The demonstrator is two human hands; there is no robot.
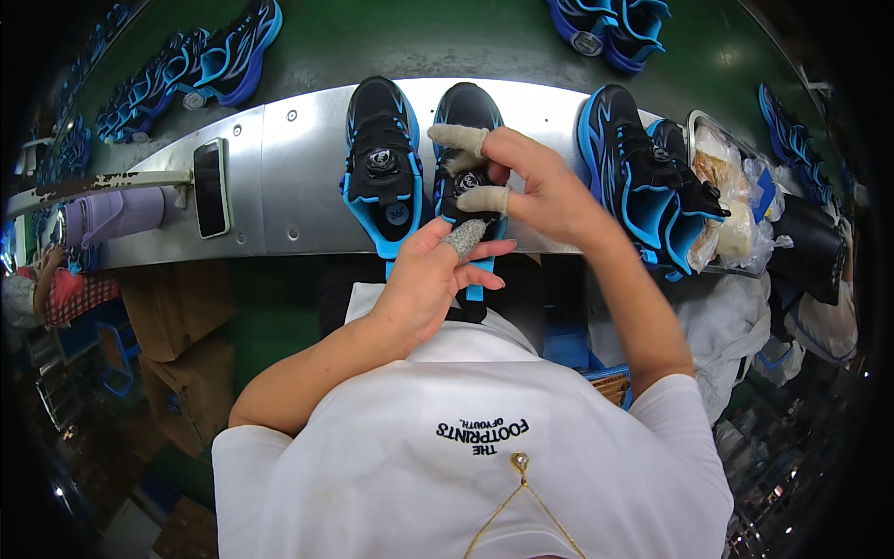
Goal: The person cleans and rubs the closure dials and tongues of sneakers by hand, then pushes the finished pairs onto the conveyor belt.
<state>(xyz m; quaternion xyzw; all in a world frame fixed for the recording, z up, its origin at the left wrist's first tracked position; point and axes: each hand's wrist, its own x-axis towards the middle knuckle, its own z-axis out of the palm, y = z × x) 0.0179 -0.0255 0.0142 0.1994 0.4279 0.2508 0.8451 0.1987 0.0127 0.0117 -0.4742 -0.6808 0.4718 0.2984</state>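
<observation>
The right hand [535, 182] is half curled, its thumb and fingertips apart on either side of the black dial [468, 180] of a black-and-blue sneaker [466, 112]; whether they pinch that dial I cannot tell. The left hand [424, 275] is loosely open, fingers fanned, one at the heel collar, and its grip on the shoe (if any) is unclear. That sneaker lies toe toward the far edge of the metal tabletop [307, 168], about midway along, with its blue heel loop [475, 291] past the near edge.

In my judgement, the shoe could skid or tip off that near edge if pushed from the toe while barely steadied, and the fabric finger covers [484, 198] could slip on the dial if the pinch is light.

Counted: at least three covers on the right hand, one on the left; one second sneaker [382, 168] just left of the handled one, likewise at the near edge; two more sneakers [619, 172] toward the tabletop's right end, close beside one metal tray [694, 130] of plastic bags. Toward the left end are one smartphone [211, 188] and one purple tumbler [119, 216]. Beyond the far edge, two sneakers [638, 33] sit on the right of the green surface [372, 42]; the left row is too overlapped to count.
</observation>
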